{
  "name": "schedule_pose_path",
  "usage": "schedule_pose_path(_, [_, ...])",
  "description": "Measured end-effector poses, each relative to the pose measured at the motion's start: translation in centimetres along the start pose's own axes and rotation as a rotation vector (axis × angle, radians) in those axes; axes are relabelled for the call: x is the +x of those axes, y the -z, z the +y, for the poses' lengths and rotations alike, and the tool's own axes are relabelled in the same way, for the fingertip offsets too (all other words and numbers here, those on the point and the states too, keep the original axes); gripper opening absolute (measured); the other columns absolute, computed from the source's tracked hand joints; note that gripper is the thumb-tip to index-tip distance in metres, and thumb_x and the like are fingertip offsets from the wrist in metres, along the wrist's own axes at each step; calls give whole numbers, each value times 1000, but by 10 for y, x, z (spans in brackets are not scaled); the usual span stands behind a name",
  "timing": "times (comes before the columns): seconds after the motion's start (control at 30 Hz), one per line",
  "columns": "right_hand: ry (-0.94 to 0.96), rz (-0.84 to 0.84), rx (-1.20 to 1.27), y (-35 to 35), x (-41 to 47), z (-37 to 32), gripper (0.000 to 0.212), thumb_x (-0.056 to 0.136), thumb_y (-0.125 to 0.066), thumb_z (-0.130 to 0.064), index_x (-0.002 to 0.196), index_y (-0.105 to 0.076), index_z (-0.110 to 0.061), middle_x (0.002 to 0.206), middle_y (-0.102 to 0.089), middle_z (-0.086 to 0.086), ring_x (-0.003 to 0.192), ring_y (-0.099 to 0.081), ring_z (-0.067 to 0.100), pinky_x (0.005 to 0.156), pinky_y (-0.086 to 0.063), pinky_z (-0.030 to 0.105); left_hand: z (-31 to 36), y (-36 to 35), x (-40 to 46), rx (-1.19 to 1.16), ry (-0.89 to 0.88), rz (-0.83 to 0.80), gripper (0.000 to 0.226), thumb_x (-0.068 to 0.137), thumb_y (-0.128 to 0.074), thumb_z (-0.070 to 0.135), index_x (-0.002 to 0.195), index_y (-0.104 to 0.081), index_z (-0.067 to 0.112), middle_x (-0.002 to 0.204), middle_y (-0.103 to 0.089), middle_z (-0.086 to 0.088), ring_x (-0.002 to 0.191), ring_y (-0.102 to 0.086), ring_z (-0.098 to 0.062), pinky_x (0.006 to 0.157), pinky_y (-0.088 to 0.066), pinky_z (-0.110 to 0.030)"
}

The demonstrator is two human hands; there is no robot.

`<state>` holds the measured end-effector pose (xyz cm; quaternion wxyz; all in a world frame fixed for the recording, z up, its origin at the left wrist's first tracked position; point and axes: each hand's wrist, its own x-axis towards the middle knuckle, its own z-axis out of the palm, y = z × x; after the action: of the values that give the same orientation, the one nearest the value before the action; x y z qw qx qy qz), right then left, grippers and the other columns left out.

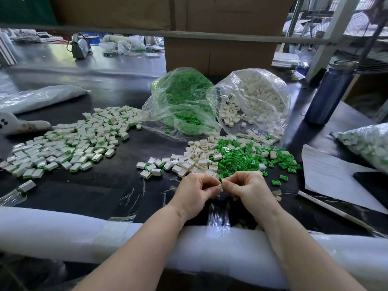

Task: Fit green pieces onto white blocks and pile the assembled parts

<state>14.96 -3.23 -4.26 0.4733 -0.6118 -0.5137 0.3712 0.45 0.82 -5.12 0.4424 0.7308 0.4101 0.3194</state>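
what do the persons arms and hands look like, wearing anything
Both arms are bare as far as the view shows: no sleeves, no gloves. The left hand and right hand carry no rings that show, and neither wrist has a watch or band.

Green and white on black

Bright green plastic pieces (241, 159) and off-white plastic blocks (199, 152) lie on the black counter (130, 148) — assembled white-and-green parts (63, 141), clear plastic bags (180, 101), dark blue bottle (329, 91), brown cardboard box (220, 53).
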Motion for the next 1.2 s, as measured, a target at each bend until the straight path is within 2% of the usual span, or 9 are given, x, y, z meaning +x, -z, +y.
schedule_pose_path(0.23, [10,-19,-47,-1,-2,0,18,79,-70,-4,64,-66,-12,51,-61,-4,45,-50,0,49,-42,15,0,-1,-2,87,-27,17,10,81,-69,11,91,-72,7,79,-67,0,75,-60,-9,77,-49,-20])
schedule_pose_path(0.33, [30,20,29,-3,-3,0,14,80,-70,-5,67,-66,-9,49,-63,-2,46,-54,1,48,-43,13,4,-2,-2,-9,-25,61,11,82,-68,8,91,-71,2,81,-68,-6,73,-62,-11,75,-51,-18])
schedule_pose_path(0.53, [34,72,187,-4,-2,0,11,75,-74,-4,68,-67,-8,54,-66,0,49,-60,6,47,-45,14,8,-2,-3,-57,-12,77,16,84,-67,15,98,-70,10,87,-70,-9,83,-67,-22,82,-54,-32])
schedule_pose_path(0.7, [79,9,168,-4,-3,-1,12,76,-72,-4,66,-69,-9,52,-64,-1,46,-55,4,47,-43,14,8,-1,-2,-28,-2,92,9,81,-64,5,87,-69,9,83,-69,-14,82,-64,-29,80,-53,-40])
schedule_pose_path(0.77, [84,9,179,-3,-2,0,15,79,-71,-7,65,-70,-12,53,-64,-1,49,-57,7,49,-46,17,8,-1,-1,-36,3,103,11,79,-62,2,83,-68,10,81,-68,-13,78,-63,-29,79,-53,-37])
schedule_pose_path(0.93, [70,75,197,-3,1,4,8,85,-66,-13,78,-70,-15,69,-68,1,67,-61,13,73,-54,37,10,1,-2,-212,40,67,15,84,-59,-1,83,-66,12,75,-61,-7,67,-55,-15,66,-48,-25])
schedule_pose_path(1.0, [73,18,197,-5,-1,2,8,85,-65,-19,82,-71,-14,78,-71,9,74,-64,18,78,-54,39,10,1,-2,-220,6,79,20,84,-60,-1,80,-64,18,85,-58,-9,70,-53,-15,67,-47,-23])
schedule_pose_path(1.1, [44,-106,246,-6,-4,-1,28,79,-60,-35,87,-72,-10,85,-69,20,80,-62,23,81,-54,40,12,1,-3,-181,-37,69,16,83,-63,0,83,-65,17,107,-52,-13,73,-53,-11,70,-46,-13])
schedule_pose_path(1.2, [36,-173,212,-6,-4,-3,31,83,-57,-30,91,-70,-3,91,-67,28,82,-61,22,78,-53,34,12,0,-3,-161,-49,40,12,83,-65,3,86,-65,15,112,-46,-11,75,-51,-4,71,-42,-6])
